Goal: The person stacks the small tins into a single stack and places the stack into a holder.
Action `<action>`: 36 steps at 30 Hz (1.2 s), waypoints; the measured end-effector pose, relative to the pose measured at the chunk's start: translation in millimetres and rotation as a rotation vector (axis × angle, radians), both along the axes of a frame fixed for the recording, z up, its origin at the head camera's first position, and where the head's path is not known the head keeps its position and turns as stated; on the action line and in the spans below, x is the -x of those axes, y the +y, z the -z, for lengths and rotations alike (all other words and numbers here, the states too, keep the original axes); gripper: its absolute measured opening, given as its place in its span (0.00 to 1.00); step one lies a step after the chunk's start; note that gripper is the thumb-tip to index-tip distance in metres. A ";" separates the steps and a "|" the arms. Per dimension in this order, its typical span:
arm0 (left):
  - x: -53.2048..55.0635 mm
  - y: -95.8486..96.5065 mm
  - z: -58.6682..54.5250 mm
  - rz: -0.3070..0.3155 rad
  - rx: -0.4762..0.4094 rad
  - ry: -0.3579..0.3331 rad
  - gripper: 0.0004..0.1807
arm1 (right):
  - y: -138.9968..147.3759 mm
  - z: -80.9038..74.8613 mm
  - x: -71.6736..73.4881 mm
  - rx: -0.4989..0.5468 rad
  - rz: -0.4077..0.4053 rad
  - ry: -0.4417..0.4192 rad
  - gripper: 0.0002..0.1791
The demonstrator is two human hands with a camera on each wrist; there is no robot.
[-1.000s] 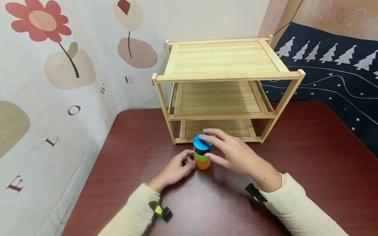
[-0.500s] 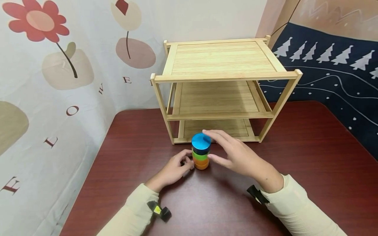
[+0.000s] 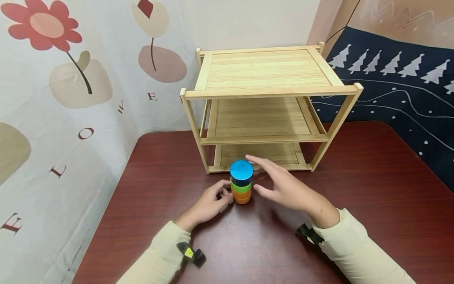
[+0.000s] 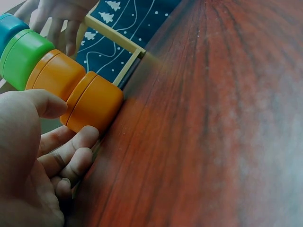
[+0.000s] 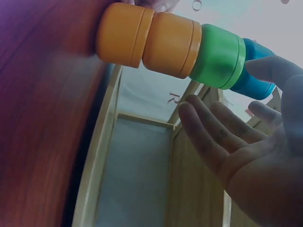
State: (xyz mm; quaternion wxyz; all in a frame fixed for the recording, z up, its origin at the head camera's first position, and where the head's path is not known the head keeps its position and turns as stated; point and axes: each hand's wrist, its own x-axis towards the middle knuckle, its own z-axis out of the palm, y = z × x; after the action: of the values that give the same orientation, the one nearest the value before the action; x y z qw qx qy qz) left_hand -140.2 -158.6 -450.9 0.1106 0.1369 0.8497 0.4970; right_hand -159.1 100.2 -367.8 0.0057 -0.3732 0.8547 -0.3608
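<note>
A stack of small round lidded jars stands upright on the table. A blue jar (image 3: 242, 170) is on top, over a green jar (image 5: 219, 56), an upper orange jar (image 5: 171, 45) and a lower orange jar (image 4: 97, 101). My left hand (image 3: 207, 205) is at the base on the left. Its thumb and curled fingers hold the lower orange jar from its side. My right hand (image 3: 283, 185) is spread to the right of the blue jar, holding nothing. In the right wrist view its thumb overlaps the blue jar; whether it touches cannot be told.
A three-tier wooden shelf (image 3: 266, 94) stands close behind the stack. The dark red table (image 3: 170, 157) runs along a flower-printed cloth (image 3: 106, 118) on the left and a navy tree-printed cloth (image 3: 390, 90) on the right.
My right hand has drawn back to the right from over the blue jar's top. The jars stay stacked, and my left hand keeps its place at the base.
</note>
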 end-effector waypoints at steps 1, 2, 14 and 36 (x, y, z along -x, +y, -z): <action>-0.1 0.0 0.1 0.001 -0.002 0.005 0.18 | 0.0 0.8 0.8 0.005 -0.001 -0.014 0.41; 0.0 0.1 0.1 0.001 -0.003 0.005 0.18 | 0.0 1.8 1.7 0.010 -0.002 -0.025 0.41; 0.0 -0.7 -0.2 -0.002 0.011 -0.004 0.18 | 0.7 12.2 9.6 0.097 -0.024 -0.152 0.38; -0.1 -0.7 -0.3 0.001 -0.006 -0.001 0.18 | -4.9 26.7 13.9 0.144 -0.052 -0.293 0.30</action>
State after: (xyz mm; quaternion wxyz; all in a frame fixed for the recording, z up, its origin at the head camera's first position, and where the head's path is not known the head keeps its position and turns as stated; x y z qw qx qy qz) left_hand -140.1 -159.3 -450.7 0.1110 0.1376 0.8481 0.4995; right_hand -173.0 95.3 -394.5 0.1131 -0.3382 0.8066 -0.4714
